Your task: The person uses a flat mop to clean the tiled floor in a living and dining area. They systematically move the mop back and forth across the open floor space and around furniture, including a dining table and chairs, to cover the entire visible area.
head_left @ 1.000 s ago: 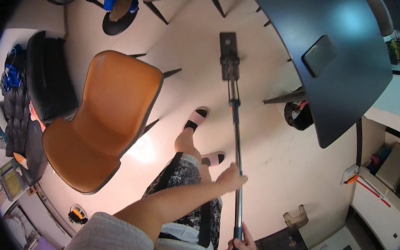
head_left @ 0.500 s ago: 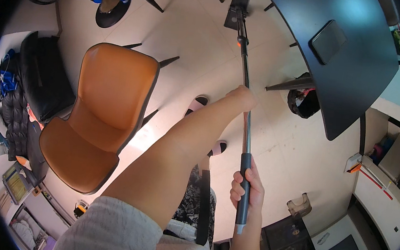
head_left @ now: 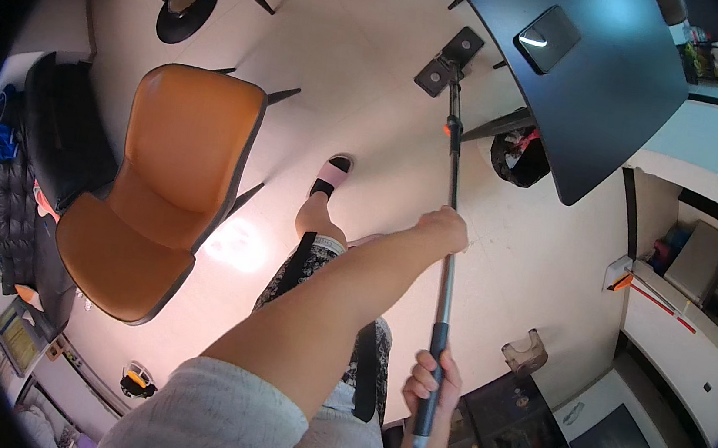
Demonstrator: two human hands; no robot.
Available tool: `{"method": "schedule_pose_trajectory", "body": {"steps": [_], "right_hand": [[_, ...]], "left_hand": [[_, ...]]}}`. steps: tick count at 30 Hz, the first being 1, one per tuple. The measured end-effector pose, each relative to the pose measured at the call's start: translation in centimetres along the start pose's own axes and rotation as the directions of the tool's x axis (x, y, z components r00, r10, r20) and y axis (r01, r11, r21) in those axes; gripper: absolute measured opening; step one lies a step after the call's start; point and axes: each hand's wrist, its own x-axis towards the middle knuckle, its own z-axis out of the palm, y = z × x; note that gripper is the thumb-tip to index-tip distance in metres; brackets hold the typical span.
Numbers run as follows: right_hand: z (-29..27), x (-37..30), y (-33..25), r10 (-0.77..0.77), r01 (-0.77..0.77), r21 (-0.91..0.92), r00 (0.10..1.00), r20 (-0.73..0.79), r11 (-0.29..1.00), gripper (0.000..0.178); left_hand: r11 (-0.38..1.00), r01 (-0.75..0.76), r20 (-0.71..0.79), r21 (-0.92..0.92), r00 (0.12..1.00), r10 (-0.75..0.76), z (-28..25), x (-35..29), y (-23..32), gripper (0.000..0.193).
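A flat mop with a long silver and black pole slants away from my body. Higher up the pole, my left hand is closed around it, the arm reaching across my front. My right hand wraps the dark grip near the pole's lower end, fingers curled round it. At the far end, the dark two-part mop head lies on the pale tiled floor, close to the legs of a black table. An orange collar sits on the pole just below the head.
A tan chair stands at my left. The black table at upper right carries a dark phone-like slab; a black-lined bin sits beneath its edge. A small translucent stool stands right, by a dark cabinet.
The mop head has come nearer and to the right, turning on its joint. Both hands have moved down with the pole. My view has shifted, and one foot has stepped forward on the left.
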Motion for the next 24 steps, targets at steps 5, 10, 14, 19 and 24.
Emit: {"method": "schedule_pose_trajectory", "body": {"steps": [5,10,14,19,24], "right_hand": [[-2.5,-1.3,4.3,0.111,-0.130,0.279,0.990,0.082,0.951,0.023],[-6.8,-8.1,3.8,0.261,-0.337,0.310,0.929,0.261,0.889,0.033],[-13.5,-14.8,1.7,0.218,-0.215,0.327,0.976,0.028,0.920,0.023],[-13.1,-17.4,-0.4,0.161,-0.164,-0.167,0.987,-0.029,0.972,0.059],[-12.9,-12.5,0.3,0.148,-0.146,-0.162,0.989,0.004,0.976,0.059]], "left_hand": [[0.903,0.078,0.046,0.422,0.993,-0.107,-0.8,-4.4,0.0,0.028],[0.725,-0.146,0.185,0.673,0.982,0.026,10.7,-2.1,-3.8,0.022],[0.719,-0.457,0.317,0.523,0.888,0.334,14.5,-9.9,-4.8,0.026],[0.983,-0.027,0.048,-0.180,0.998,0.037,19.2,-13.8,-6.5,0.058],[0.989,-0.100,-0.098,-0.107,0.991,0.090,14.8,-11.5,-6.4,0.058]]}}
